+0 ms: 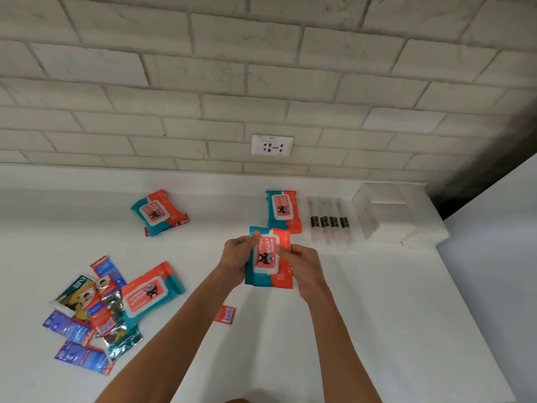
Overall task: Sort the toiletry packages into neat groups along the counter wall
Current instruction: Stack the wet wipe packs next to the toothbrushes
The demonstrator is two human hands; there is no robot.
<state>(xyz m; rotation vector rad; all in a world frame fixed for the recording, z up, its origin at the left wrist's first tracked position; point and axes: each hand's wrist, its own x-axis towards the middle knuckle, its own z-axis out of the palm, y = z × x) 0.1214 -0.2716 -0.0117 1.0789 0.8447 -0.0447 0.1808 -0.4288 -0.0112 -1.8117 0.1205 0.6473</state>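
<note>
Currently the held wipes pack (268,257) is mid-frame, lifted off the white surface (363,315), just below the wipes pack by the wall (281,209).

- Left hand (236,257): fingers grasping the pack's left edge, thumb on top near the upper left corner.
- Right hand (305,266): fingers wrapped under the right edge, thumb pressing the face beside the lid.

Handling, my read: soft film pouch full of wet wipes, so squashy, moderately weighty for its size, and the film is probably slick. It won't break, but it sags if pinched at one corner. Best hold is along both long edges, as now, or flat under the belly. Stay off the lid flap; it could peel open.

Readable: "Wipes" on the red lid, "80" on the teal band at the bottom, plus a dark cartoon figure. Brand line above "Wipes" is too small to read.

Other packages:
- tilted wipes pack (159,212), upper left of centre, near the wall but askew
- fourth wipes pack (151,289), lower left, touching the sachet pile (84,321); a "2" shows on one sachet, the rest is unreadable
- lone red sachet (224,314) between the forearms
- toothbrush row (329,221) and white block stack (392,213), right side against the wall, already tidy
</note>
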